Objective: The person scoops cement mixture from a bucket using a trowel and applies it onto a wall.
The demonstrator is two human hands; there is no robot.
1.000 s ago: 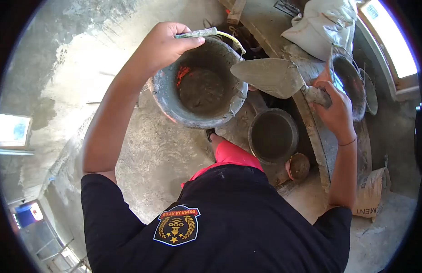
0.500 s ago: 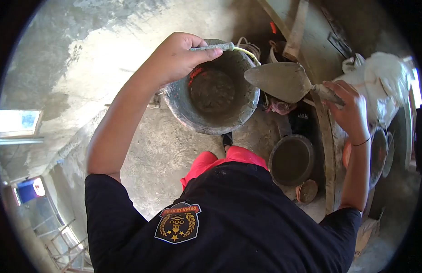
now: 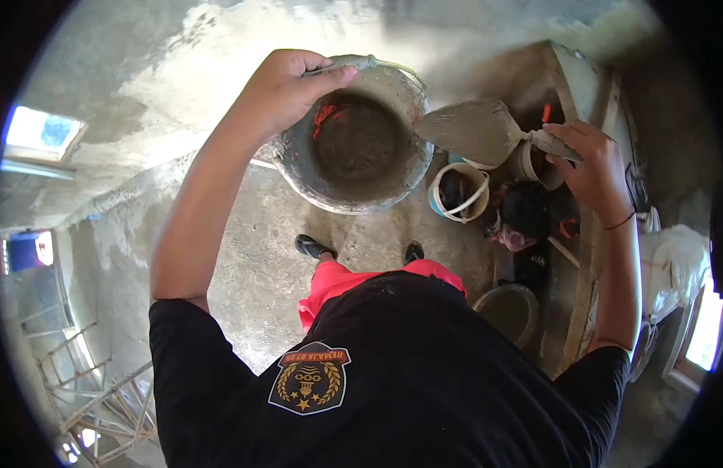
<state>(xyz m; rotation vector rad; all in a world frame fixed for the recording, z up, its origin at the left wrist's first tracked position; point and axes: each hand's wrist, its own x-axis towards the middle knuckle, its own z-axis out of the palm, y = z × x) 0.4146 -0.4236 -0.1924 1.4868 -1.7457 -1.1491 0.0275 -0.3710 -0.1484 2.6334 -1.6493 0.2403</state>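
Observation:
My left hand point(image 3: 293, 87) is closed around the grip of a bucket's handle, thumb along the front. The bucket point(image 3: 412, 160) hangs tilted with its mouth towards me; its inner wall is grey with cement, and dark grey wet material and an orange-red patch show inside. In my right hand point(image 3: 595, 168) is the handle of a pointed trowel point(image 3: 469, 131), held level with its blade pointing left. Grey mortar coats the blade, and its tip overlaps the bucket's right rim; I cannot tell whether they touch.
A small white-handled bucket point(image 3: 461, 193) and another pail point(image 3: 537, 164) stand right of the big bucket. A person point(image 3: 525, 210) is low beside them. A round tub point(image 3: 511, 312) sits nearer me. White sacks point(image 3: 673, 269) are at far right, scaffolding bars point(image 3: 104, 398) at lower left.
My view has turned, bringing the small buckets, the person and both my feet into sight. Bucket and trowel have shifted slightly left in view; both grips are unchanged.

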